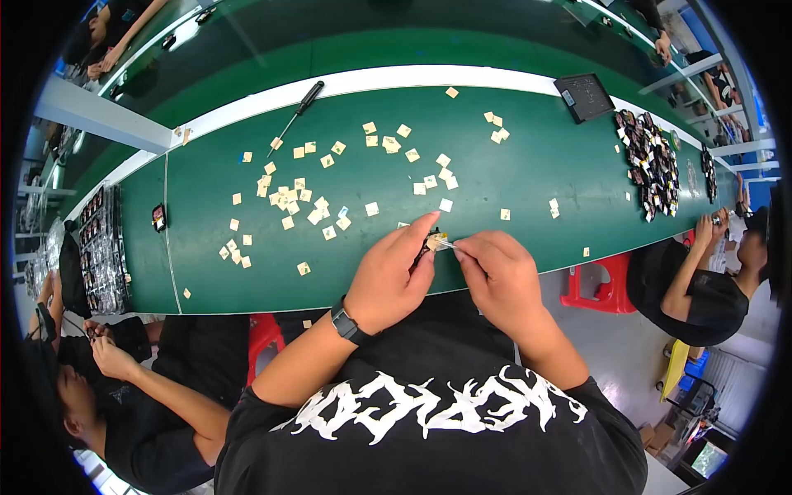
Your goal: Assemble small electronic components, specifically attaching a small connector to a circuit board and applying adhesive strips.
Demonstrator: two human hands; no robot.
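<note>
At the near edge of the green table [371,256], my left hand [394,276] is closed around a small black part [433,240] with a cream-coloured piece on it. Most of that part is hidden by my fingers. My right hand [503,272] pinches a thin, shiny metal tool [446,244], which looks like tweezers, its tip touching the part. Beyond my hands, many small cream squares [289,198] lie scattered across the table, some overlapping. One pale square [445,205] rests just past my left fingertips.
A black-handled screwdriver [307,101] lies at the far edge. On the right are a shallow black tray [584,97] and a heap of small black units [648,165]. Plastic-wrapped trays [104,247] stand at the left. Co-workers sit on both sides, near red stools [606,285].
</note>
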